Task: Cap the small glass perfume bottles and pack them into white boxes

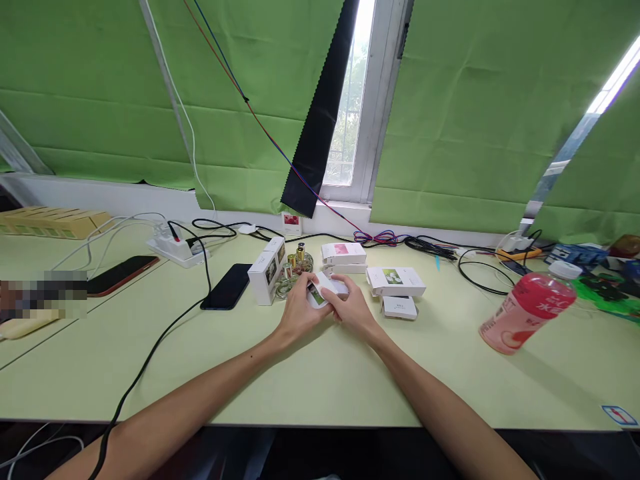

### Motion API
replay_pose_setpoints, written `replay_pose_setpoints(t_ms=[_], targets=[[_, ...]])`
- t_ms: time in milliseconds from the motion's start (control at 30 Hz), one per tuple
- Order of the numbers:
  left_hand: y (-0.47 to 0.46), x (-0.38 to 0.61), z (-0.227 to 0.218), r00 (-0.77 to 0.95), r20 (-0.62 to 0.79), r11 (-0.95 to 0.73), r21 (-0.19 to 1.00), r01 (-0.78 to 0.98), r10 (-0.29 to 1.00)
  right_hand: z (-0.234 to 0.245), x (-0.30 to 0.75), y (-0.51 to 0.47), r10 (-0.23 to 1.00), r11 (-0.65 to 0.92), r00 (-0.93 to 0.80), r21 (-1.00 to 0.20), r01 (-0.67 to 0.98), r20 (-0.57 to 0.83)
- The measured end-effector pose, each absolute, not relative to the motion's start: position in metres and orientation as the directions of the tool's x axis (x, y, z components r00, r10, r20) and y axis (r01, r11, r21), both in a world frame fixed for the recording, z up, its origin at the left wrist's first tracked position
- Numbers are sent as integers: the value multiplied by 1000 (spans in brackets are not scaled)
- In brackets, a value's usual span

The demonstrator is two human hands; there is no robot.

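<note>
Both my hands meet over the middle of the pale green table (310, 373). My left hand (299, 310) and my right hand (353, 308) are closed together on a small white box (323, 292) with a green picture on its face. Just behind it stand small glass perfume bottles (295, 268) with gold caps. An upright white box (267, 270) stands left of them. More white boxes lie behind and to the right: one with a pink picture (343, 253), one with a green picture (395, 280) and a small one (399, 307).
A black phone (227, 286) lies left of the boxes, with a black cable (165, 333) running to a white power strip (175, 248). A second phone (120, 274) lies far left. A pink bottle (530, 308) stands at the right. Cables run along the window wall.
</note>
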State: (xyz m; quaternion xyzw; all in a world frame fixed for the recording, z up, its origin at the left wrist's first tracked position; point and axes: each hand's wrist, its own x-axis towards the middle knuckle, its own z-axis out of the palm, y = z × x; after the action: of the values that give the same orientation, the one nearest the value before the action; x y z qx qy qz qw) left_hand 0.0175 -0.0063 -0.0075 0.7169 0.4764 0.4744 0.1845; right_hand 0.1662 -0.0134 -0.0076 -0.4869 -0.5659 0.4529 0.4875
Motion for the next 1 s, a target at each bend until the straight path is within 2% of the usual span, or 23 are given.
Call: replay_pose_setpoints(t_ms=[233,600,800,1000], targets=[[-7,19,-5,60,481,-444,746,496,875,-7,163,-15,987,157,-62,-983,100,151],[-4,16,-8,117,466,-460,745,483,877,-10,163,-13,976,205,43,-972,115,211],[-3,16,-13,173,472,-500,768,400,864,-7,165,-15,918,319,177,-927,200,354],[-1,16,-15,201,519,-556,782,281,831,-1,166,-19,858,423,215,-880,216,466]])
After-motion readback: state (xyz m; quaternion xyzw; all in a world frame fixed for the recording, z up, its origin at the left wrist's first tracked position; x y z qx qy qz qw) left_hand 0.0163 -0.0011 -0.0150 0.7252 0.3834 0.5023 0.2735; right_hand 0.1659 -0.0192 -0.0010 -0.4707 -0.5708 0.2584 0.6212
